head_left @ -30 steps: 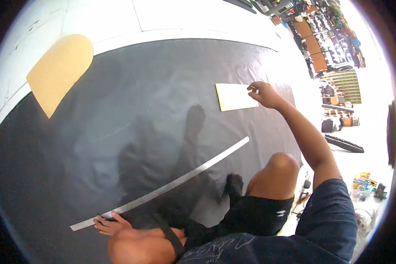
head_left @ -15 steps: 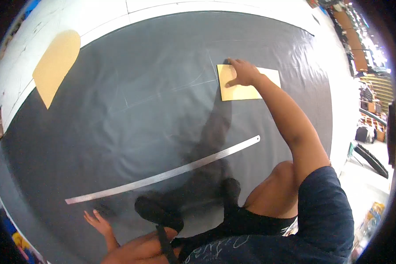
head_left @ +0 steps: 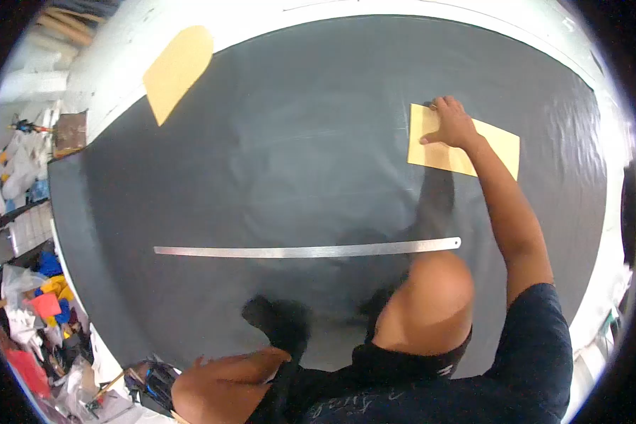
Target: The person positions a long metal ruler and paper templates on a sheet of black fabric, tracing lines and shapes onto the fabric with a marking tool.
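A pale yellow rectangular card (head_left: 498,147) lies on the black sheet (head_left: 318,92) at the upper right. My right hand (head_left: 454,126) rests on its left part, fingers spread, with the fingertips at the top edge and the thumb on the card's face. The long metal ruler (head_left: 307,251) lies flat across the middle, touched by neither hand. Only a sliver of my left hand (head_left: 199,361) shows beside my knee at the bottom left; its fingers are mostly hidden. At the upper left lies a yellow piece (head_left: 179,69) with a rounded end and a pointed end.
My bent legs (head_left: 424,304) are at the sheet's near side. A brown block (head_left: 71,132) stands by its left edge. Bags and coloured scraps (head_left: 46,305) are heaped at the lower left. White floor (head_left: 116,67) borders the sheet at the upper left.
The view has swung left. My right hand has come down onto the card, its fingers reaching the top edge. My left hand has left the ruler and drawn back beside my knee.
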Action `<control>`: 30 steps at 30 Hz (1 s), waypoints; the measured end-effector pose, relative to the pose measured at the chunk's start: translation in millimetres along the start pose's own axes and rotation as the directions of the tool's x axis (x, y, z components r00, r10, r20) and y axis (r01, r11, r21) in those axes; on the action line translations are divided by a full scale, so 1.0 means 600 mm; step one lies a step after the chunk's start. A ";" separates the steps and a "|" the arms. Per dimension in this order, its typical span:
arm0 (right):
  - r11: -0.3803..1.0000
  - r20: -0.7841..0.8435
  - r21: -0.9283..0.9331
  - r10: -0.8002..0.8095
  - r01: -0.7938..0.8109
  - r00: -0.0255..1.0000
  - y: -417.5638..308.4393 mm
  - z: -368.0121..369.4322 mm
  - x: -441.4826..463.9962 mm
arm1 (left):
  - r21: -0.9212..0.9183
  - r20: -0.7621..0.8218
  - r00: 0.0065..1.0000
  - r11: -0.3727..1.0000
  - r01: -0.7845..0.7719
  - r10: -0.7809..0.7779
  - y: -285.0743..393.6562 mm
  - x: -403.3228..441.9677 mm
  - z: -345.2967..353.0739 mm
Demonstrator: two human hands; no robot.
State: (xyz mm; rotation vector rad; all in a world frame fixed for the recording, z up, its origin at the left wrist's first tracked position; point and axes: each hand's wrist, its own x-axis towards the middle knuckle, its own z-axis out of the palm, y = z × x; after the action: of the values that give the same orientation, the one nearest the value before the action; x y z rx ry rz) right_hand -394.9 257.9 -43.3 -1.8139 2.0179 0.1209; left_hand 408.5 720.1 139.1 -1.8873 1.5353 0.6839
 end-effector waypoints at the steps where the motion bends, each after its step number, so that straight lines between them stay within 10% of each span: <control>1: 1.000 -0.009 0.016 -0.013 0.013 1.000 0.000 -0.007 0.007 | 0.114 0.015 0.992 0.986 -0.122 0.121 -0.002 0.014 -0.011; 4: 0.997 0.001 -0.018 -0.076 0.076 0.997 -0.005 -0.016 0.002 | 0.117 -0.037 0.975 0.970 -0.213 0.219 -0.008 0.102 -0.039; 7: 0.999 0.023 -0.038 -0.009 0.010 1.000 -0.029 -0.028 -0.012 | -0.515 -0.011 0.939 0.807 0.288 -0.342 0.068 0.219 -0.087; 15: 0.999 0.029 -0.028 -0.043 0.044 0.999 -0.058 0.019 -0.049 | -0.413 -0.315 0.942 0.910 -0.025 -0.117 0.117 0.441 -0.112; 20: 0.981 0.232 -0.155 -0.076 0.114 0.970 -0.176 0.018 -0.105 | -0.446 -0.695 0.682 0.881 -0.160 -0.229 0.119 0.560 -0.091; 30: 0.949 0.208 0.072 -0.315 0.306 0.926 -0.608 0.074 -0.080 | -0.555 -0.714 0.600 0.814 -0.170 -0.361 0.131 0.595 -0.061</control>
State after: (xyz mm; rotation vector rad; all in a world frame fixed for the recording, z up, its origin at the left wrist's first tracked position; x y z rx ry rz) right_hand -28.4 264.9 11.7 -1.9763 1.5541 0.1759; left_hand 401.9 443.2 -102.5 -3.0319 1.8262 0.2093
